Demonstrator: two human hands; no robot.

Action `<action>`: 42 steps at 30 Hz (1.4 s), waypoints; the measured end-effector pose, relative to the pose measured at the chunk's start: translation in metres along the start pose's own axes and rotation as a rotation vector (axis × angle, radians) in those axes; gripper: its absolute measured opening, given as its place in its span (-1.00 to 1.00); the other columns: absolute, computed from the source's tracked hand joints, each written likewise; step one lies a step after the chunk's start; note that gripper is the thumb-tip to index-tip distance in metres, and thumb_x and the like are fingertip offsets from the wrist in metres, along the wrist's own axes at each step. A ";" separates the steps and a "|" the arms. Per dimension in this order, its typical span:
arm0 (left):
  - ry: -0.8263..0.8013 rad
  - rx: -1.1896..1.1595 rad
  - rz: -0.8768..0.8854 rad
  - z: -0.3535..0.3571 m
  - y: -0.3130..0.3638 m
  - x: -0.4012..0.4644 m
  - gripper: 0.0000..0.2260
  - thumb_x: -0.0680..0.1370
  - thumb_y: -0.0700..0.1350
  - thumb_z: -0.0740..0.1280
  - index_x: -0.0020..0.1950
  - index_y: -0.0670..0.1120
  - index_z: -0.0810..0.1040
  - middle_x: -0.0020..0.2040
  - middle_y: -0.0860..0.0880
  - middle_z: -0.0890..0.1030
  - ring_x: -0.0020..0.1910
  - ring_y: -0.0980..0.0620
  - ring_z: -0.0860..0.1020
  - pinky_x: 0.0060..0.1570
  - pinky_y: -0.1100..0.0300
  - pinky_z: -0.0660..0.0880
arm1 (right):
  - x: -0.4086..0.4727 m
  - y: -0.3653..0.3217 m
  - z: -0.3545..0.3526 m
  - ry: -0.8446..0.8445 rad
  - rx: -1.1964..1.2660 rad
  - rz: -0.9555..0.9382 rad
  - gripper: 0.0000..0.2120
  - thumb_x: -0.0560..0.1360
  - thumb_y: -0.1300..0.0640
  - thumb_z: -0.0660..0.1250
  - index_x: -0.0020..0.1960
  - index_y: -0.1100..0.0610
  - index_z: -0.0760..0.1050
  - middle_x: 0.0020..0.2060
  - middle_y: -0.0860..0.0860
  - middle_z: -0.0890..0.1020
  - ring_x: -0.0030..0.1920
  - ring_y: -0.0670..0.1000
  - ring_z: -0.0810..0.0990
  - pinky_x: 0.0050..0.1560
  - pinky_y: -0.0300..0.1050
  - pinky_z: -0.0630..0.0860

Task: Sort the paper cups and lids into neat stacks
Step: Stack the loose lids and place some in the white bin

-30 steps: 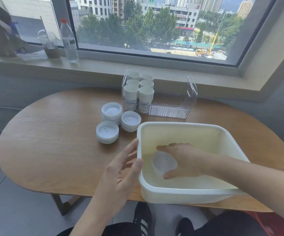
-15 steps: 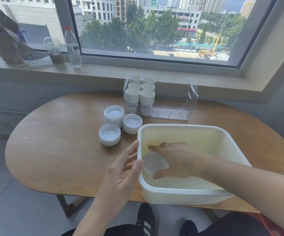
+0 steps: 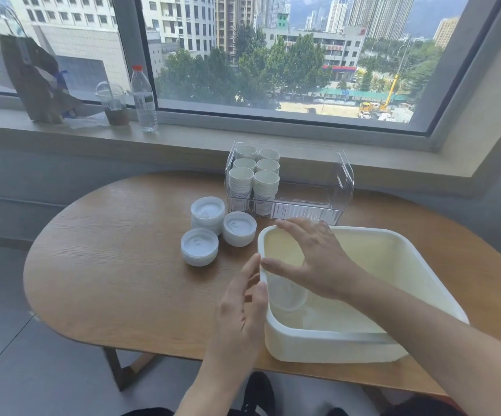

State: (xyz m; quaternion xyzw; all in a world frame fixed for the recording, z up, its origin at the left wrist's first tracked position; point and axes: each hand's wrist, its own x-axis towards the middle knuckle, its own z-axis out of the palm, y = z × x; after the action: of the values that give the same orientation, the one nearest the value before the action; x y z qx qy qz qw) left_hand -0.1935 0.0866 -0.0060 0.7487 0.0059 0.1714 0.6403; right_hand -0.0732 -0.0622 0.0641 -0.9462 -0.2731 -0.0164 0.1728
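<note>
A single translucent white lid (image 3: 288, 295) lies inside the cream plastic tub (image 3: 423, 259), against its left wall. My right hand (image 3: 318, 259) hovers over the tub's left side, palm down with fingers spread, just above that lid. My left hand (image 3: 243, 307) is open with fingers apart, right outside the tub's left wall. Three stacks of white lids (image 3: 208, 211) (image 3: 239, 228) (image 3: 199, 246) stand on the table left of the tub. Several stacks of white paper cups (image 3: 253, 178) fill the left end of a clear organizer (image 3: 343, 187) behind the tub.
The oval wooden table (image 3: 108, 250) stands against a window ledge. On the ledge are a water bottle (image 3: 144, 97), a domed plastic drink cup (image 3: 114, 103) and a brown paper bag (image 3: 33, 82). My shoes and the grey floor show below the table's near edge.
My right hand has lifted from the tub floor and moved toward the tub's left rim. The lid has slid left against the wall. My left hand stays beside the tub.
</note>
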 end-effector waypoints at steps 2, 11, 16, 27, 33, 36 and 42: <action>-0.016 0.004 0.002 -0.002 0.000 0.003 -0.56 0.68 0.12 0.20 0.58 0.18 0.39 0.35 0.38 0.55 0.38 0.30 0.51 0.25 0.42 0.44 | 0.003 -0.001 0.001 0.002 0.017 0.008 0.06 0.28 -0.66 -0.02 0.61 -0.08 0.27 0.55 -0.10 0.32 0.59 -0.03 0.18 0.65 0.09 -0.09; 0.343 0.397 0.130 -0.041 -0.033 0.047 -0.67 0.61 0.07 0.41 0.35 0.05 0.55 0.27 0.17 0.59 0.27 0.30 0.48 0.26 0.29 0.43 | 0.005 -0.001 0.006 0.034 -0.017 -0.009 0.01 0.32 -0.64 -0.02 0.60 -0.08 0.27 0.53 -0.11 0.33 0.58 -0.03 0.18 0.65 0.05 -0.16; 0.377 0.678 -0.042 -0.069 -0.066 0.090 -0.22 0.48 0.09 0.57 0.61 -0.08 0.31 0.54 -0.14 0.37 0.55 -0.12 0.27 0.53 -0.09 0.22 | 0.006 -0.002 0.006 0.032 0.004 -0.012 0.00 0.32 -0.63 -0.01 0.60 -0.09 0.27 0.53 -0.11 0.32 0.58 -0.04 0.16 0.64 0.01 -0.21; 0.300 0.681 -0.207 -0.076 -0.103 0.122 0.00 0.33 0.09 0.68 0.64 -0.04 0.24 0.49 -0.10 0.48 0.45 -0.23 0.41 0.42 -0.12 0.29 | 0.009 -0.006 0.008 0.015 0.007 -0.001 -0.08 0.41 -0.57 0.14 0.63 -0.10 0.21 0.57 -0.11 0.27 0.61 -0.06 0.10 0.65 0.05 -0.23; 0.328 0.565 -0.166 -0.074 -0.092 0.109 -0.05 0.34 0.00 0.70 0.62 -0.05 0.29 0.45 -0.15 0.51 0.42 -0.23 0.44 0.34 -0.19 0.47 | 0.010 -0.007 0.008 0.008 0.028 -0.005 -0.02 0.35 -0.62 0.06 0.62 -0.10 0.22 0.56 -0.11 0.28 0.60 -0.06 0.11 0.64 0.03 -0.24; 0.343 0.509 -0.102 -0.073 -0.077 0.098 -0.07 0.36 0.01 0.69 0.62 -0.04 0.30 0.48 -0.11 0.49 0.46 -0.15 0.43 0.40 -0.07 0.41 | 0.011 -0.006 0.010 0.004 0.031 -0.011 0.03 0.32 -0.64 0.00 0.63 -0.09 0.21 0.57 -0.09 0.27 0.61 -0.05 0.10 0.65 0.04 -0.25; 0.337 0.447 0.109 -0.057 -0.012 0.078 -0.08 0.32 0.11 0.66 0.58 0.02 0.32 0.42 0.07 0.50 0.36 0.03 0.47 0.26 0.07 0.44 | 0.008 -0.009 0.006 -0.004 0.062 -0.026 0.00 0.35 -0.61 0.06 0.64 -0.08 0.19 0.60 -0.05 0.25 0.63 -0.02 0.08 0.65 0.08 -0.19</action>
State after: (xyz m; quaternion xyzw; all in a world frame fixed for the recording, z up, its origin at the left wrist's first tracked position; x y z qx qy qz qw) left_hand -0.1328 0.1608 0.0083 0.8314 0.1095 0.3220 0.4394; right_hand -0.0714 -0.0486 0.0623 -0.9368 -0.2862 -0.0084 0.2011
